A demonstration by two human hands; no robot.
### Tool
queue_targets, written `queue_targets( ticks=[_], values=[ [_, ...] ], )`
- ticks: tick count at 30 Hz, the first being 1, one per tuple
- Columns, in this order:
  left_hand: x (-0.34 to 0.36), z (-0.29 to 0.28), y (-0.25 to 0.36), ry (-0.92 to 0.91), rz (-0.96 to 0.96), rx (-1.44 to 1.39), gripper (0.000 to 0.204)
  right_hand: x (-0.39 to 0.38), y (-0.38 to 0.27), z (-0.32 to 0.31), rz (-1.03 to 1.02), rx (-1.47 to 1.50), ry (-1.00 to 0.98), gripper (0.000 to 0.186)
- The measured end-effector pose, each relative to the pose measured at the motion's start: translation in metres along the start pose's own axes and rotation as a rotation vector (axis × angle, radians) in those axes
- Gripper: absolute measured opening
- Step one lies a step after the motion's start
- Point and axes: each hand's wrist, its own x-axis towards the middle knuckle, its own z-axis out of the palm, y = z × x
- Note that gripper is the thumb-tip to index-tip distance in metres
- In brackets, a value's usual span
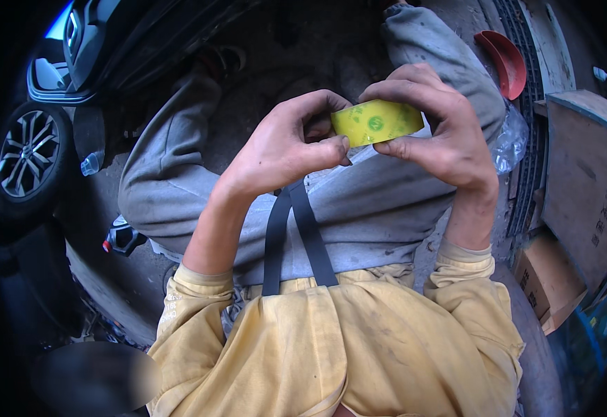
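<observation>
My left hand point(296, 142) and my right hand point(442, 132) hold a bright yellow band point(376, 123) with green round marks between them, above my lap. My left thumb and fingers close on its left end; my right thumb is at its lower edge and my fingers curl over its top and right end. Some fingertips are hidden behind it. Two dark straps point(300, 243) lie on the grey trousers point(171, 187) beneath my hands.
A dark car body point(88, 55) with an open part is at upper left, a spoked wheel point(29, 153) below it. A red curved object point(505, 66), a crumpled clear bag point(512, 142), a large brown board point(581, 194) and a cardboard box point(546, 278) line the right.
</observation>
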Motion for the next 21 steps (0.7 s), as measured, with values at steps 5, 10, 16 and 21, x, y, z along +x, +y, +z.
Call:
queue_targets(
  ticks=[5,10,16,21],
  values=[
    [0.003,0.000,-0.007,0.003,0.003,0.024,0.046,-0.001,0.001,0.003,0.004,-0.027,-0.006,0.049],
    [0.005,-0.002,-0.008,-0.015,0.002,0.034,0.043,-0.001,0.000,0.001,-0.005,-0.021,-0.004,0.049],
    [0.007,0.005,-0.008,0.041,0.025,-0.002,0.039,-0.002,-0.003,-0.001,0.002,-0.059,-0.002,0.049],
    [-0.004,0.006,-0.013,0.148,0.147,-0.097,0.033,-0.003,-0.005,0.001,0.043,-0.171,0.042,0.048]
  ],
)
